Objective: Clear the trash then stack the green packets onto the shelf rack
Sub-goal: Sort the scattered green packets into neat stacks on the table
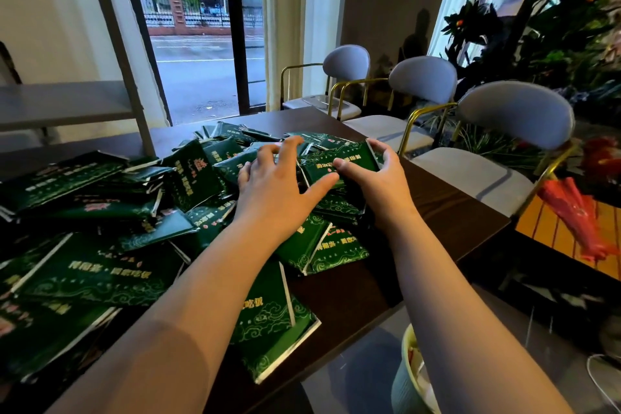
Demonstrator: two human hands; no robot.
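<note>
pinched one glossy dark-green printed packet (pixel 339 158) in the right hand (pixel 379 178) — thumb on top, fingers curled over the far edge — at the far end of the heap. spread the left hand (pixel 268 185) wide just beside it, fingers nearly straight, gripping nothing, seemingly resting on neighbouring wrappers. found the other green packets (pixel 100 272) sprawled in a loose, overlapping pile across the dark brown wooden table (pixel 437 205), with none seen on the visible tier of the grey metal shelf rack (pixel 67 101) at the left. judged the slick wrappers the main hazard: might have dragged neighbours along on lifting, or set the heap sliding. noted an overhanging packet (pixel 279 346) seemingly jutting past the near table edge, near the pale green waste bin (pixel 408 376). could have knocked it off, perhaps in among the trash, with a stray forearm nudge. risked a crooked, toppling stack too, gathering packets facing different ways.
</note>
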